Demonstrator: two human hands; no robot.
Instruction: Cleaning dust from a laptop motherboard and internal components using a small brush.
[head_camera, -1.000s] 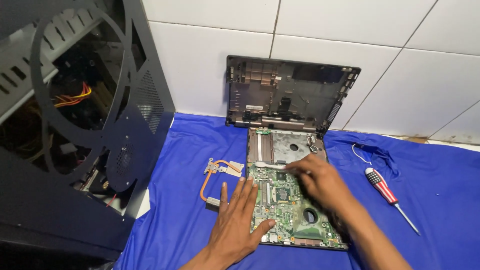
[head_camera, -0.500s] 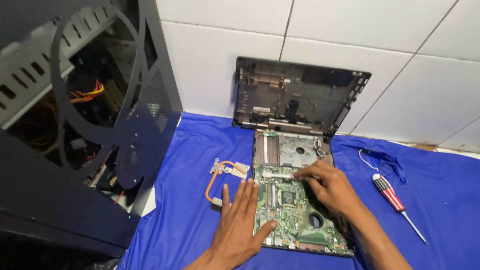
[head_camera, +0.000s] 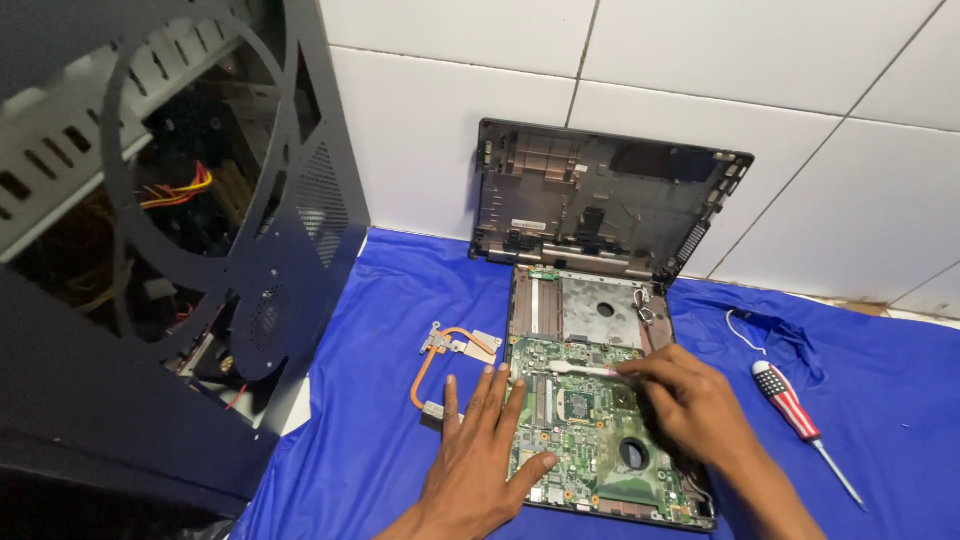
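Left hand lies flat, fingers spread, bracing the green motherboard on the blue-covered surface; right hand, its grip pinching a cotton swab, works the board's upper edge. Risks: excess pressure could bend components; swab fibres may snag; palm contact invites static damage

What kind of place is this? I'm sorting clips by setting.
Probably a small computer repair bench: a bare laptop motherboard under both hands, an open PC case, and a screwdriver on blue cloth against tiled wall.
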